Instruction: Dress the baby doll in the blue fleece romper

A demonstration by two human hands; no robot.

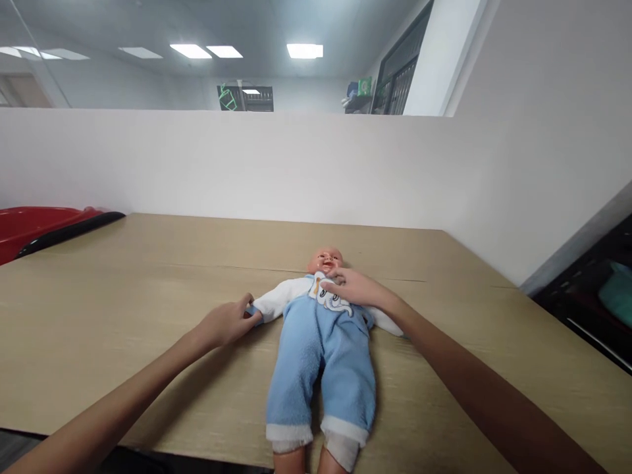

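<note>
**Both my hands on the doll**

Far off to the doll's left, at the edge of the desk [123, 296], sits a red tub [34, 227] with a black rim. Closer in, my left hand [230, 322] lies on the desk right beside the doll, thumb and fingers pinched tight on the cuff [254, 313] of its white sleeve.

The doll [320, 355] lies on its back in the middle of the desk. Its head points away from me and its feet hang over the near edge. It wears a blue fleece suit with white sleeves and white bands at the ankles.

My right hand [355, 286] rests on the doll's chest just below its chin, fingers curled at the collar and touching the white bib [330, 299]. Whether they actually grip the cloth I cannot tell.

Well apart to the doll's right, off the desk, stands a black unit [587, 309] with something teal inside. Behind the doll's head runs a white partition [247, 164].
</note>
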